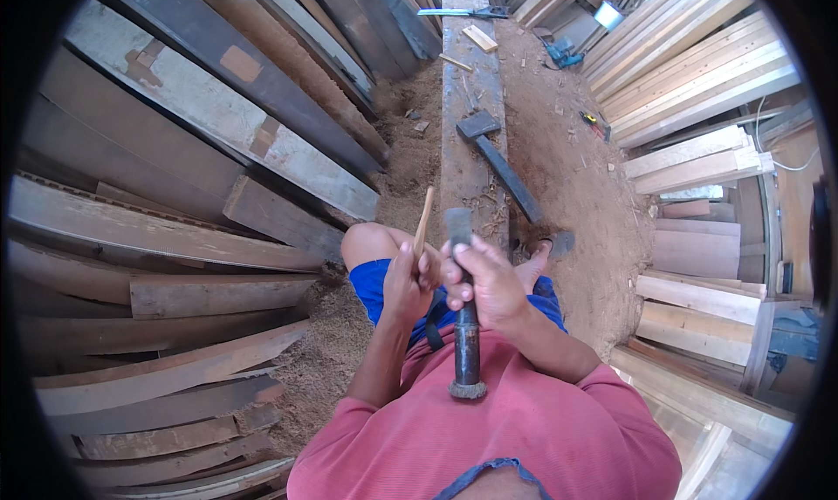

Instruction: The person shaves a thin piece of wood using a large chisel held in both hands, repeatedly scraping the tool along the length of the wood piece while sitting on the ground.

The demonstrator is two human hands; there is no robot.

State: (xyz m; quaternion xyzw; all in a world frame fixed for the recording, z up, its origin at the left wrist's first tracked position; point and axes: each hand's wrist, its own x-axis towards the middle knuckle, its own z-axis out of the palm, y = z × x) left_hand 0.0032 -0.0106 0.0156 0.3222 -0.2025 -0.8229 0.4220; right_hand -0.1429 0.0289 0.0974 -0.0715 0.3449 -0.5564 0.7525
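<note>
My left hand point(410, 280) is closed round a thin wooden stick point(424, 221), which points up and away from me. In my right hand point(485, 277) is a chisel point(468, 347); its wide metal blade faces away and its dark handle, with a frayed end, points toward my chest. Both hands are close together above my lap, the blade just right of the stick. Beyond them a mallet point(502, 160) with a dark square head lies on the long narrow bench point(471, 72) that I straddle.
A hand saw point(463, 12) and small wood pieces point(479, 37) lie farther along the bench. Planks point(227, 107) lean on the left, and stacked pale boards point(698, 77) stand on the right. Shavings cover the floor point(585, 229), where a blue power tool point(563, 53) lies.
</note>
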